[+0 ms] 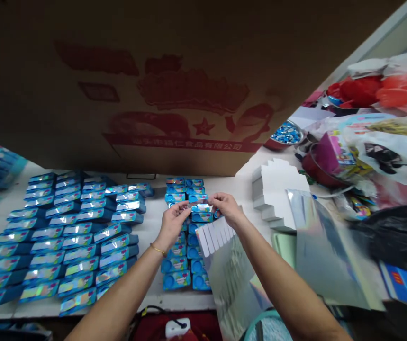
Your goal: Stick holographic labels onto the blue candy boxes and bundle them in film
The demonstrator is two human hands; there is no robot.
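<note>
My left hand (173,220) and my right hand (226,206) are both closed in a pinch above two columns of small blue boxes (176,279). A thin, see-through strip (199,202) stretches between my fingertips; it looks like a clear sticker, though it is small and blurred. Right below it lies one blue box (202,217) with a shiny top, and I cannot tell whether the strip touches it. Beside my right forearm is a silvery sheet (230,270) with a row of white strips (217,235) along its upper end.
A big cardboard carton (175,158) fills the far side. Many blue boxes with shiny strips (78,255) stand in rows at left. To the right are stacked white cartons (276,187), more silvery sheets (326,246), a bowl of small blue-wrapped pieces (286,133) and a black bag (395,237).
</note>
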